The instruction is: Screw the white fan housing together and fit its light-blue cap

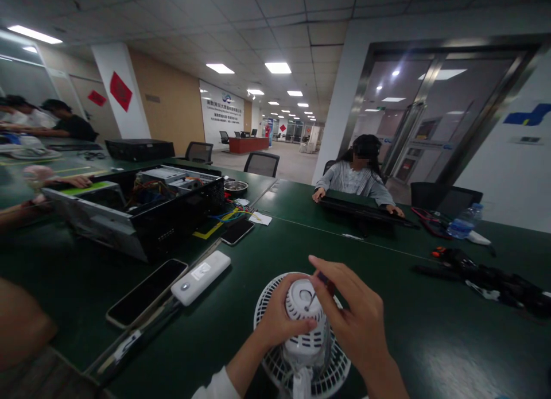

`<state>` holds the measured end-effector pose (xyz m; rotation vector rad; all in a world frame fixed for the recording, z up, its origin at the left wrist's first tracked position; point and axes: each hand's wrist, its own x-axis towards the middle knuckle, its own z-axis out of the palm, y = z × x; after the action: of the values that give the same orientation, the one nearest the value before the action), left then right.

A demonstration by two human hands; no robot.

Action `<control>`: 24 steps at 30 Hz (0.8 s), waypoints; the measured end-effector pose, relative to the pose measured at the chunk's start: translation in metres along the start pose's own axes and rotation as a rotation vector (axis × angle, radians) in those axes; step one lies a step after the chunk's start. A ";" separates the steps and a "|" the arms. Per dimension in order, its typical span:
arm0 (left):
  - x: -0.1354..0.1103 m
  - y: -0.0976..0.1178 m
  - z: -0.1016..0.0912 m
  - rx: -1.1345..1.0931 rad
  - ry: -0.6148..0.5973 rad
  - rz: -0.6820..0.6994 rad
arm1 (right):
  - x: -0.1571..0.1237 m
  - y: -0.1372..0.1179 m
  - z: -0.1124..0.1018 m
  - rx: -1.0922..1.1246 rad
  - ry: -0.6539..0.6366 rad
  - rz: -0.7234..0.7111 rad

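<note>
A small white electric fan (305, 343) lies grille-down on the green table in front of me, its motor housing facing up. My left hand (278, 316) is wrapped round that housing, thumb on the near side. In my right hand (355, 307) is a screwdriver (312, 300), pinched by its dark handle, which the fingers mostly cover. The thin metal shaft slants down and its tip meets the back of the housing, at or near a small hole. Whether a screw sits there I cannot make out.
Left of the fan lie a white power bank (201, 277), a phone (147, 291) and another phone (237, 232). An opened computer case (172, 215) stands beyond, with a co-worker's arm beside it. Across the table a person holds a dark panel (365, 211). A water bottle (465, 222) is at right.
</note>
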<state>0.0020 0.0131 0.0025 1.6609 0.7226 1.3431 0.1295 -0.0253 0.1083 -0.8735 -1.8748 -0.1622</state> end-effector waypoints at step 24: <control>0.001 -0.001 0.002 -0.035 0.009 0.004 | 0.002 -0.002 -0.003 -0.072 0.022 -0.034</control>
<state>0.0041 0.0134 0.0023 1.6303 0.6980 1.3595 0.1303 -0.0268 0.1124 -0.8850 -1.8737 -0.2608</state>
